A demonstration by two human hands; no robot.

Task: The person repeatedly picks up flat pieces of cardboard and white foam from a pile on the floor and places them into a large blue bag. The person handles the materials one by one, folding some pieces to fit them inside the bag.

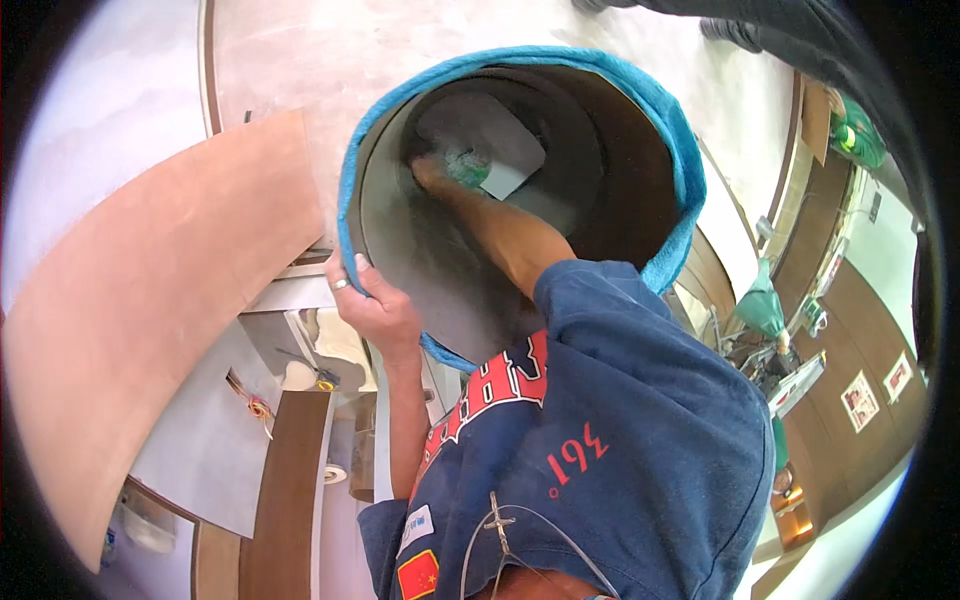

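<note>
A large cylindrical bin [637, 165] with a dark inside and a blue fabric-like edging [686, 195] around its rim stands tilted before me, its mouth towards me. My left hand [379, 304], with a ring on one finger, grips the rim on its left side, thumb inside the edge. Deep inside the bin, my right arm reaches down, and my right hand [427, 172] is small and dim near the bottom. Beside that hand lies a crumpled greenish thing [469, 166], perhaps a plastic bag; whether my fingers hold it is unclear. A pale angular patch [514, 169] shows on the bottom.
A wide light-brown panel [187, 285] curves along the left. Loose coloured wires [259, 406] stick out of a pale surface below it. At the right edge is a person in green [855, 135]; dark-clothed legs [731, 34] show at the top. A green cloth [761, 304] hangs at right.
</note>
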